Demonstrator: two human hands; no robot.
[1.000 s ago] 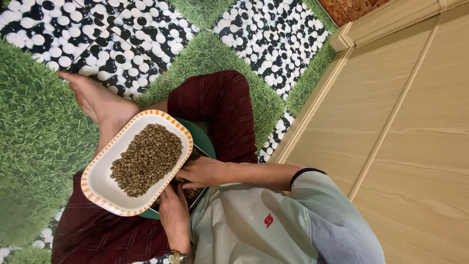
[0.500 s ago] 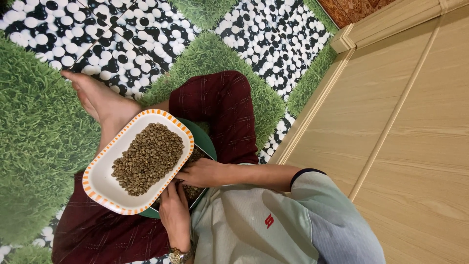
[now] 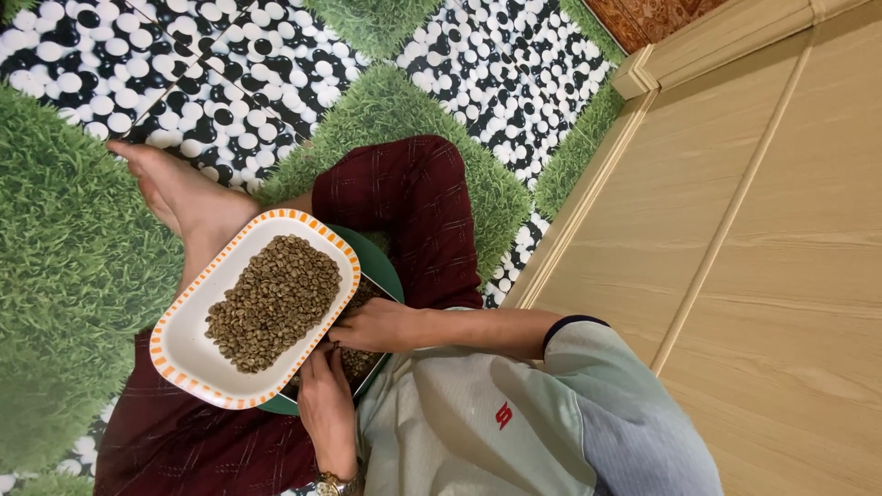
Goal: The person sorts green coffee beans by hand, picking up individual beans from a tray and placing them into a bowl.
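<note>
A white oblong dish (image 3: 188, 354) with an orange-striped rim holds a heap of greenish-brown beans (image 3: 274, 301). It lies over my lap, partly covering a green plate (image 3: 378, 262) that also has beans in it. My right hand (image 3: 377, 323) comes in from the right, and its fingertips are closed at the dish's near rim, over the beans in the green plate. My left hand (image 3: 323, 404), with a gold wristwatch (image 3: 329, 484) on it, reaches up from below. Its fingers lie at the dish's lower rim, and their tips are hidden under it.
I sit cross-legged in dark red checked trousers (image 3: 413, 197), one bare foot (image 3: 179, 193) beside the dish. The floor mat (image 3: 64, 248) shows grass squares and black-and-white pebbles. A light wooden panel (image 3: 763, 257) runs along the right.
The dish and both hands have shifted slightly left and down in view. The hands keep their places at the dish's rim.
</note>
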